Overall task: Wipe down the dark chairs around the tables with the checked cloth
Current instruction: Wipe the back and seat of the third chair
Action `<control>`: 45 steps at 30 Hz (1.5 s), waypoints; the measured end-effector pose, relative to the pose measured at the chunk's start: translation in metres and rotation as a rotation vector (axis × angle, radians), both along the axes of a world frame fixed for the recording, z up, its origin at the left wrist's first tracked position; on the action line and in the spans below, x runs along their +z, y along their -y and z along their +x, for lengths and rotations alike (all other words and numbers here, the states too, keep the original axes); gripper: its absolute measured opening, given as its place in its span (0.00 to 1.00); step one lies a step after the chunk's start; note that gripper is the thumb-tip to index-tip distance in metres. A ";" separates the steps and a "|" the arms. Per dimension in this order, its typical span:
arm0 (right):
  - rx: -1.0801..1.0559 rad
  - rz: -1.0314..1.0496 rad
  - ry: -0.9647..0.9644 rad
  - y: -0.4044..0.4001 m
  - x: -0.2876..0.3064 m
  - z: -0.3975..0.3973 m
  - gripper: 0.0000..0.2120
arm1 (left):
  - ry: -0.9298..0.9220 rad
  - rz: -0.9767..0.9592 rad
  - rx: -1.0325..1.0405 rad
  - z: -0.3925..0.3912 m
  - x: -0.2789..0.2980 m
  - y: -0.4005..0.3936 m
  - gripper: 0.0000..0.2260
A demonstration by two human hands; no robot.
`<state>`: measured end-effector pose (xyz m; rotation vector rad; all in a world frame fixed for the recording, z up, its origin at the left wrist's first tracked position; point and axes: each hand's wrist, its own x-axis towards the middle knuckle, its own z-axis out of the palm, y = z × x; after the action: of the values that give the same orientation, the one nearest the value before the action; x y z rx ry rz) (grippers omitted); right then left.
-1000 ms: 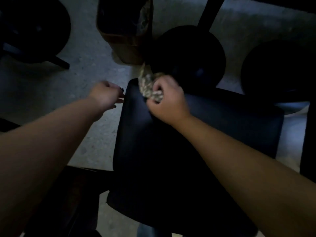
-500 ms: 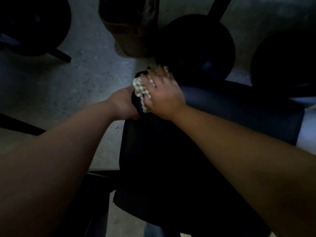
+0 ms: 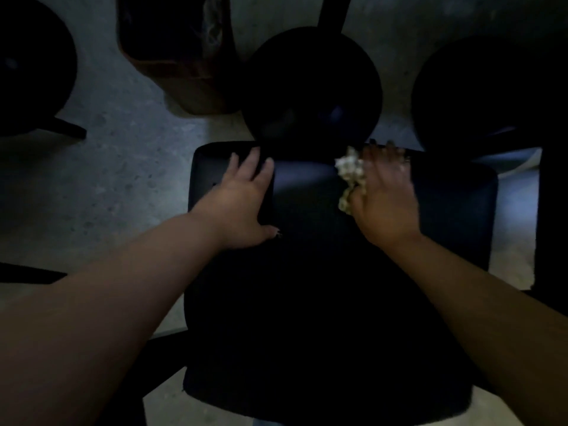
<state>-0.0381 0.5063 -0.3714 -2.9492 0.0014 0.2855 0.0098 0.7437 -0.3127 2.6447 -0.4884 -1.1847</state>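
1. Leaning over the dark chair (image 3: 307, 272), the person has both bare arms stretched across its broad black top.
2. The right hand (image 3: 384, 195) lies on the checked cloth (image 3: 350, 176), pressing the bunched fabric onto the chair near its far edge; the fingers (image 3: 384, 155) reach to that edge, spread fairly flat (blurred, so I cannot tell exactly how far they bend).
3. The cloth shows pale and crumpled at the thumb side of that hand, the rest hidden under the palm.
4. The left hand (image 3: 242, 195) rests flat on the chair's far left part, fingers straight and a little splayed, thumb out to the side, holding nothing.
5. The two hands are apart, a stretch of bare dark surface between them.
6. Beyond the chair sits a round dark stool (image 3: 310, 84), touching or just over the chair's far edge in this view; another round stool (image 3: 491, 93) lies to the right and a third (image 3: 30, 66) far left.
7. A brown bin (image 3: 181, 56) stands on the grey speckled floor (image 3: 123, 164), just left of the middle stool.
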 end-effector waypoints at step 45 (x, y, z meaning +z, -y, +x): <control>-0.514 0.122 0.144 0.068 -0.007 -0.057 0.35 | 0.153 0.209 -0.043 -0.023 -0.020 0.045 0.67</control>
<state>-0.0950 0.4387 -0.3780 -2.7160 0.6816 -0.0026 -0.0137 0.6992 -0.3329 2.9334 -0.4721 -1.1049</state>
